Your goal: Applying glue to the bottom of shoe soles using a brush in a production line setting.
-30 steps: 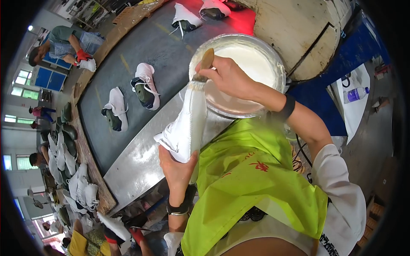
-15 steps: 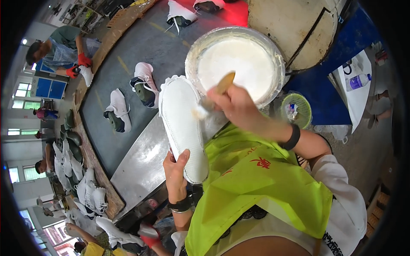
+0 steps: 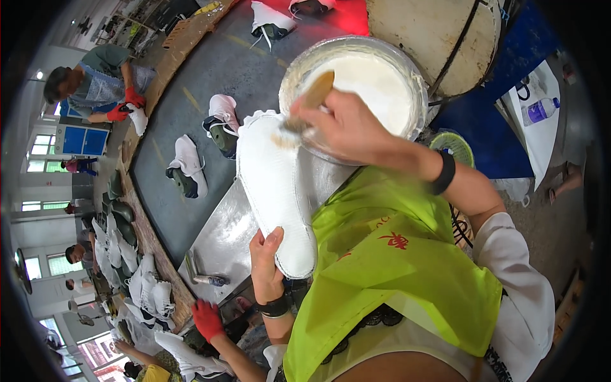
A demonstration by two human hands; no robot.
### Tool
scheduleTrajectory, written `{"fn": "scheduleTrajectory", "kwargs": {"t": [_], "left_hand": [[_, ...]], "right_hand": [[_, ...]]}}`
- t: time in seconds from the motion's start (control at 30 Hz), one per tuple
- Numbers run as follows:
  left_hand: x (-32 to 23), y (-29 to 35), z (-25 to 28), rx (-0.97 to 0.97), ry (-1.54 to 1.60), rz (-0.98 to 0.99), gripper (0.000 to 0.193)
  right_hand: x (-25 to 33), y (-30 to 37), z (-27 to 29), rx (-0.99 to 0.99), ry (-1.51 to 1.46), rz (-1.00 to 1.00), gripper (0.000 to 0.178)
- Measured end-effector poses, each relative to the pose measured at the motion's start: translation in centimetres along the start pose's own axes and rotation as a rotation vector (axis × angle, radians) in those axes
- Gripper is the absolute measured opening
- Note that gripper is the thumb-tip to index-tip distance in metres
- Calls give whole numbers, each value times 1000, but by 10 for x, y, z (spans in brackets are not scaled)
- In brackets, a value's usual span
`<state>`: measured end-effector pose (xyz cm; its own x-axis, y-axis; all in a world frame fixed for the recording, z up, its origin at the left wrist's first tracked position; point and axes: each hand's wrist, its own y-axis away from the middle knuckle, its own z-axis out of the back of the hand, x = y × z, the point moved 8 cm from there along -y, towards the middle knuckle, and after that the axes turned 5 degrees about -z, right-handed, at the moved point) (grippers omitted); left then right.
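Note:
My left hand [image 3: 266, 258] grips a white shoe upper [image 3: 270, 184] near its narrower end, thumb on top. Its flat, stitched underside faces up. My right hand [image 3: 350, 124] is closed round the wooden handle of a brush [image 3: 317, 90]. The bristles touch the wider end of the underside, beside a wet tan smear. Just behind my right hand stands a round tub [image 3: 417, 83] of white liquid [image 3: 363, 79], its inner wall coated with residue.
White shoes with dark green linings [image 3: 186, 162] stand on the grey conveyor belt [image 3: 153, 210]. A metal plate [image 3: 223, 235] borders it, with a small tool [image 3: 210, 279] on top. A co-worker's red-gloved hand [image 3: 207, 320] is close by. A green basket [image 3: 461, 148] sits right of the tub.
The brush has moved from the upper's right edge onto its wider end. The co-worker's red glove has risen toward the metal plate, where a small tool now shows.

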<state>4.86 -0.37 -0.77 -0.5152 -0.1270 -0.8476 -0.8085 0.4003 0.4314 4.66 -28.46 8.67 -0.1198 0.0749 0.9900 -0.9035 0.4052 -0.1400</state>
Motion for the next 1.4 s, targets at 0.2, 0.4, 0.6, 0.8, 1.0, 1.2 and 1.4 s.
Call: {"fn": "scheduleTrajectory", "kwargs": {"t": [0.2, 0.4, 0.6, 0.8, 1.0, 1.2, 1.4], "left_hand": [[-17, 4, -8, -22, -201, -90, 48], [-19, -1, -14, -22, -240, -76, 50], [-41, -3, -13, -26, -222, -98, 49], [-91, -139, -38, 53, -329, -16, 43], [-156, -353, -130, 226, -424, -278, 51], [-102, -570, -84, -671, -1486, -533, 103], [-112, -527, -116, -120, -1547, -356, 106]], "right_hand": [[5, 2, -35, 51, 335, 300, 17], [-5, 38, -44, 130, 210, 265, 21], [-9, -40, -14, -132, 109, -73, 28], [-18, -19, 17, -84, 191, 117, 19], [-39, -32, 85, -324, 7, -182, 15], [-60, -47, 108, -372, -65, -248, 14], [-68, -50, 98, -343, -25, -288, 15]]}}
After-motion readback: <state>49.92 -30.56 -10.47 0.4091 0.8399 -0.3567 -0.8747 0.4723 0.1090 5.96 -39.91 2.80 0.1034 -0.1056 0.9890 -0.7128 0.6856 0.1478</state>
